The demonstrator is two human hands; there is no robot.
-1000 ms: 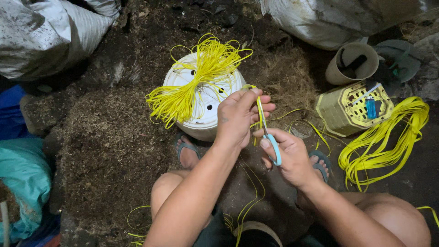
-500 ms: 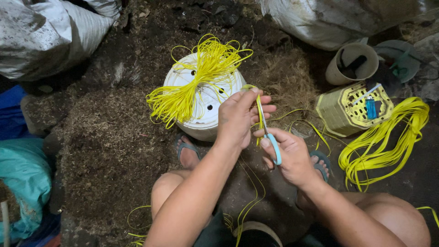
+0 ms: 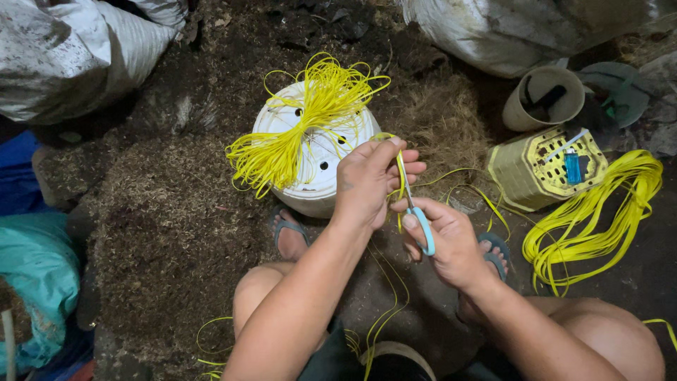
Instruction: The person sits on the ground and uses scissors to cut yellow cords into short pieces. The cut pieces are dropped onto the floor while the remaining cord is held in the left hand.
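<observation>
My left hand (image 3: 370,182) pinches a thin yellow plastic strip (image 3: 399,175) that loops over its fingers and trails down between my knees. My right hand (image 3: 446,241) grips scissors with light-blue handles (image 3: 423,227), the blades pointing up along the strip against my left fingers. Just beyond the hands stands an upturned white pot with holes (image 3: 316,156), and a bundle of cut yellow strips (image 3: 290,135) lies across its top.
A coil of yellow strapping (image 3: 594,220) lies at the right beside a yellow perforated basket (image 3: 537,171) holding a blue lighter (image 3: 572,168). A beige pot (image 3: 543,99) and sacks (image 3: 493,32) sit behind. Coconut fibre and dark soil (image 3: 162,226) cover the ground at left.
</observation>
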